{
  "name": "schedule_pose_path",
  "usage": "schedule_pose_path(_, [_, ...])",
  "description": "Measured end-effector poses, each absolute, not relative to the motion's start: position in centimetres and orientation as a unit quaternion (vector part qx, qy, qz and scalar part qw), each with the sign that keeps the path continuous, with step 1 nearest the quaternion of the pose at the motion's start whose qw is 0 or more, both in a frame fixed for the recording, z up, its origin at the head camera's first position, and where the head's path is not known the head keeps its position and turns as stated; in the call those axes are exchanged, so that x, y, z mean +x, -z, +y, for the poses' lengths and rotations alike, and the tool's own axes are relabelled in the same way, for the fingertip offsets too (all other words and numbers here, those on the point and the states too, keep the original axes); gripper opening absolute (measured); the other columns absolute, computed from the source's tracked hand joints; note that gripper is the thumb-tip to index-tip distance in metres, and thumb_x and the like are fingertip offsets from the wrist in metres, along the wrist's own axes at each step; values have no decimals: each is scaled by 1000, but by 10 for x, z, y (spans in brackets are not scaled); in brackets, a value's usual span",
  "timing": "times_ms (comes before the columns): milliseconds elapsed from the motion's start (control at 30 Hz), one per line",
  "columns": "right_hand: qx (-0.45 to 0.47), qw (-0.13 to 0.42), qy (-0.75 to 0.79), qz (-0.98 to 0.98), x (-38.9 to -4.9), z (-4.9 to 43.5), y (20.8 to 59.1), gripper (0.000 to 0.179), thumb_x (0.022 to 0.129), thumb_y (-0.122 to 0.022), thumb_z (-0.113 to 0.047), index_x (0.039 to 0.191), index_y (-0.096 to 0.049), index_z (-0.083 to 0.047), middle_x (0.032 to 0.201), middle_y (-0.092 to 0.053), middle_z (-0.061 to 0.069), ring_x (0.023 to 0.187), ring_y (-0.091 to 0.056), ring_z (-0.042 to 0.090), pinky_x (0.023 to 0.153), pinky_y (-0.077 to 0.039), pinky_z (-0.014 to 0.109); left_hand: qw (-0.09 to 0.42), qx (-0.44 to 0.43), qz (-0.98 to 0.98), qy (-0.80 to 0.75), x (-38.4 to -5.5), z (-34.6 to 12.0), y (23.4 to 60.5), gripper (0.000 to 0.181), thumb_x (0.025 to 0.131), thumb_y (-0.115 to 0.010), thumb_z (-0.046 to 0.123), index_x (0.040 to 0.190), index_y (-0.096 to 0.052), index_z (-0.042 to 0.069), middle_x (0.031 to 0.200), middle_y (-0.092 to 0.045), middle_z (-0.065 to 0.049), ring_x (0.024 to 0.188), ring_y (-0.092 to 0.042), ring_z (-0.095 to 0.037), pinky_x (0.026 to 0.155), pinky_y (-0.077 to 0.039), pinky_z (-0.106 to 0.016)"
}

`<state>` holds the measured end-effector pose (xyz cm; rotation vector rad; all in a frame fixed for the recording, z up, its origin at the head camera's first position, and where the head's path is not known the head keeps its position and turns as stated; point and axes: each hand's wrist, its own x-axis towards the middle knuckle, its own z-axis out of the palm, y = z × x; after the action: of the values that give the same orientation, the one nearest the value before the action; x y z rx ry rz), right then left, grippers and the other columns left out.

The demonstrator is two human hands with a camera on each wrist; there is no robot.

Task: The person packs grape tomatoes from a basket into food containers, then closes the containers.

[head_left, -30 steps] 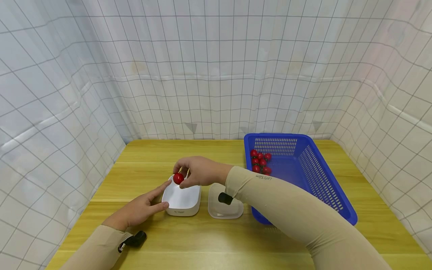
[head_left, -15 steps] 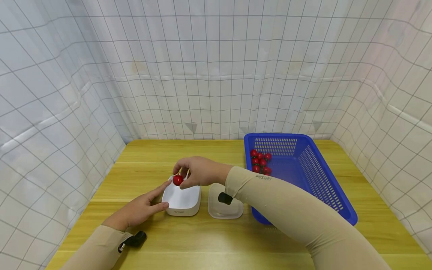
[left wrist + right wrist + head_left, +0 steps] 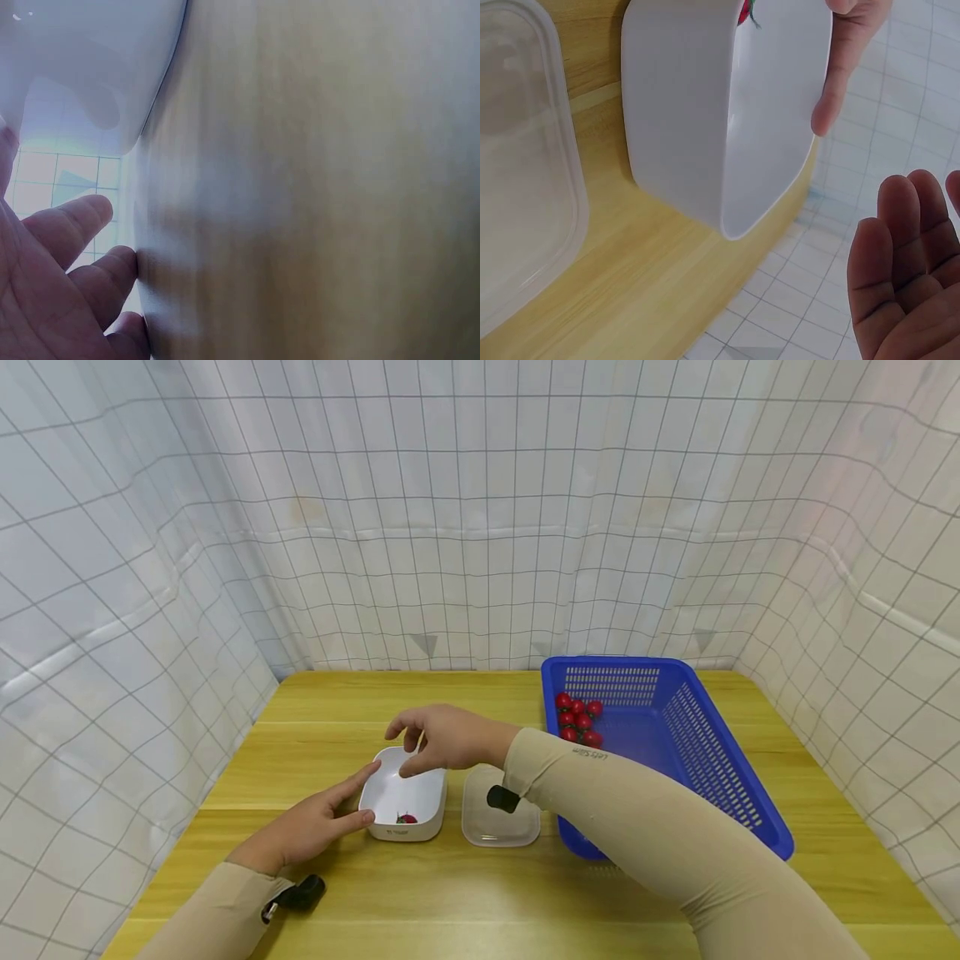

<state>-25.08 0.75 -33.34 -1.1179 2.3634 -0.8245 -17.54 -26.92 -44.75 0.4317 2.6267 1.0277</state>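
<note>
A white square box stands on the wooden table with a small red tomato inside, by its near wall. The tomato's green stem end shows in the right wrist view. Against the box's left side, my left hand rests with forefinger and thumb spread, their tips touching the rim. In the left wrist view its other fingers extend beside the box. My right hand hovers over the box's far right part, fingers relaxed and parted from the thumb, holding nothing.
A clear square lid lies right of the box, partly beneath my right forearm. Further right is a blue plastic basket, several red tomatoes clustered along its left wall. A white grid-patterned curtain surrounds the table.
My right hand has let go of the tomato, which has dropped into the box and now lies by the near wall. My left hand has stayed at the box.
</note>
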Motion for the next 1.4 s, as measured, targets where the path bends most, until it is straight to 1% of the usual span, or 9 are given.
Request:
schedule_pose_path(267, [-369, 193, 309, 855, -256, 25, 323, 51, 94, -81, -24, 141, -62, -18, 122, -69, 7, 106, -71, 17, 81, -58, 23, 137, 150, 913, -353, -176, -269, 449, 74, 106, -58, 51, 169, -20, 40, 175, -23, -13, 157, -25, -51, 120, -27, -75])
schedule_pose_path(367, [-354, 191, 326, 856, -262, 35, 318, 52, 95, -81, -23, 143, -61, -17, 122, -67, 7, 111, -69, 22, 84, -59, 25, 136, 149, 914, -353, -177, -269, 449, 74, 106, -59, 51, 169, -20, 40, 175, -23, -13, 157, -25, -51, 120, -27, -75])
schedule_pose_path(467, [-335, 192, 351, 853, -269, 48, 314, 54, 95, -80, -21, 145, -60, -14, 126, -65, 9, 115, -67, 26, 89, -59, 28, 134, 150, 914, -352, -177, -269, 448, 75, 106, -59, 51, 169, -20, 40, 175, -22, -12, 157, -25, -50, 120, -26, -74])
schedule_pose_path(600, [-303, 168, 362, 865, -279, 73, 309, 54, 97, -78, -23, 146, -60, -15, 128, -65, 9, 117, -65, 26, 93, -59, 32, 131, 152, 915, -350, -176, -268, 448, 75, 106, -59, 51, 169, -19, 40, 175, -21, -11, 158, -24, -50, 121, -26, -74])
schedule_pose_path(733, [-267, 130, 361, 884, -292, 102, 308, 51, 97, -78, -28, 145, -62, -18, 129, -67, 7, 116, -66, 24, 93, -59, 37, 130, 150, 916, -348, -176, -268, 447, 75, 106, -59, 51, 169, -19, 41, 175, -22, -11, 157, -24, -50, 121, -26, -74])
schedule_pose_path(800, [-248, 118, 366, 889, -298, 116, 309, 51, 98, -77, -28, 145, -62, -18, 128, -67, 7, 116, -66, 25, 93, -59, 38, 130, 148, 917, -347, -176, -268, 447, 75, 106, -59, 51, 168, -19, 41, 175, -22, -11, 157, -24, -50, 121, -26, -74])
schedule_pose_path(1033, [-195, 87, 377, 901, -321, 160, 326, 48, 98, -76, -24, 144, -62, -15, 125, -67, 9, 112, -66, 26, 83, -57, 34, 132, 145, 916, -350, -175, -269, 447, 76, 105, -60, 51, 168, -19, 42, 175, -22, -11, 158, -23, -50, 121, -25, -74])
schedule_pose_path(1267, [-175, 71, 355, 915, -337, 197, 345, 51, 96, -76, -27, 143, -65, -13, 129, -69, 15, 117, -65, 31, 93, -57, 43, 132, 144, 916, -351, -176, -269, 449, 76, 105, -60, 52, 168, -19, 43, 175, -22, -10, 158, -24, -50, 121, -26, -74])
schedule_pose_path(1400, [-162, 79, 341, 923, -344, 215, 357, 50, 96, -77, -27, 143, -66, -14, 130, -69, 16, 115, -66, 32, 88, -58, 41, 132, 142, 916, -350, -175, -268, 448, 75, 105, -60, 52, 168, -19, 43, 175, -22, -10, 158, -24, -50, 121, -26, -74])
